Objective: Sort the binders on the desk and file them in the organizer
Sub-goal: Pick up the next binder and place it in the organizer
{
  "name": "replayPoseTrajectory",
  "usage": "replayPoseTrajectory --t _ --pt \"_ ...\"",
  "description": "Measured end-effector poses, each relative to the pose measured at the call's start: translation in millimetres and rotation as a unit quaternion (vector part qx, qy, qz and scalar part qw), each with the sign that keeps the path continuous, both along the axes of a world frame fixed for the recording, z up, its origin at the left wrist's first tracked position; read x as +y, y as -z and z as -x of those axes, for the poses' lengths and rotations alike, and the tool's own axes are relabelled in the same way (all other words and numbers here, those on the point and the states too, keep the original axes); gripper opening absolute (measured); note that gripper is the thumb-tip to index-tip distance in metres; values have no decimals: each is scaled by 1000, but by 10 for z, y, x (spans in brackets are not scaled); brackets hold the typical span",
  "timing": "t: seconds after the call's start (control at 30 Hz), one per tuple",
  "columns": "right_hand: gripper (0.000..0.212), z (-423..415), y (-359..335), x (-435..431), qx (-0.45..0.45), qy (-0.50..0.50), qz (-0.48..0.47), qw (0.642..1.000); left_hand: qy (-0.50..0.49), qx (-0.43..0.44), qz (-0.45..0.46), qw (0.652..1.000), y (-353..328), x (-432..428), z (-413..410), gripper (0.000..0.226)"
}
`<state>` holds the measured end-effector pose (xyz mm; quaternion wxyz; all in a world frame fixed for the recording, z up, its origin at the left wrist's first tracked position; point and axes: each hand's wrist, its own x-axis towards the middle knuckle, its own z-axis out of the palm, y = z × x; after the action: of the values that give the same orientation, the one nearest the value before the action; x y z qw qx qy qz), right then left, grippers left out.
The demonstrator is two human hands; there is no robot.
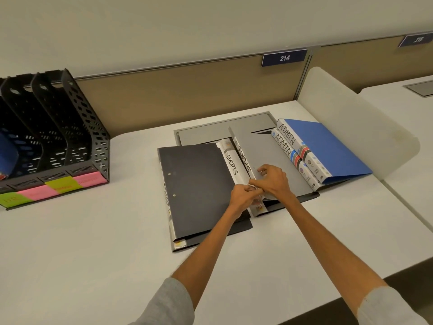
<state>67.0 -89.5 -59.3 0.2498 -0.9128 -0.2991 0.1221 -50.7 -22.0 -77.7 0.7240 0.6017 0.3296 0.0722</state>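
Soft, even overhead light with faint shadows, mild blur throughout (wide-angle bending toward the edges), no glare

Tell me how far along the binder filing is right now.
Barely started. One blue item already sits in the organizer, at its left edge. Both hands, left hand and right hand, are gripping the gray SPORTS binder. Still on the desk: the black binder, another SPORTS binder and two ADMIN binders.

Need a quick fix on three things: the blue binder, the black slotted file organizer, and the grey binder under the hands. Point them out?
Blue binder [328,146]: head view, on its flat blue cover.
Black slotted file organizer [91,127]: head view, on its perforated right side wall.
Grey binder [269,148]: head view, on its bare grey cover.
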Motion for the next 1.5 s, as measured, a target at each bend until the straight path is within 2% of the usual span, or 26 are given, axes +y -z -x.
replayPoseTrajectory --t 0.1,0.3,0.57,0.93,1.03,1.23,1.4,1.5 --pt "62 -48 -91 21 -1 1 -28 1000 -32 -18 -12 999 -96 -8 -14 12" --pt "76 -157 -356 225 20 5 -93 995 -57 -41 -26 997 -275 150 87 20" --pt "91 -131 -636 532 20 7 -142 990 -57 -40 -116 991 -428 430 407 19" --pt "109 -223 -1242 965 30 87 -175 980 -19 -6 -245 969 -431 687 1092 19" --pt "101 -153 -1382 1076 15 82 -185 979 -16 6 -259 966 -422 753 1250 22" --pt "57 152 -1601 1350 3 69 -127 990 -7 -1 -264 964 -495 926 1559 23" --pt "28 569 -1843 1623 13 37 -203 978 -20 -1 -266 964 -535 1133 1876 24" --pt "35 866 -2069 1828 9 18 -259 966 -35 -19 -264 964 -619 1285 2020 25"
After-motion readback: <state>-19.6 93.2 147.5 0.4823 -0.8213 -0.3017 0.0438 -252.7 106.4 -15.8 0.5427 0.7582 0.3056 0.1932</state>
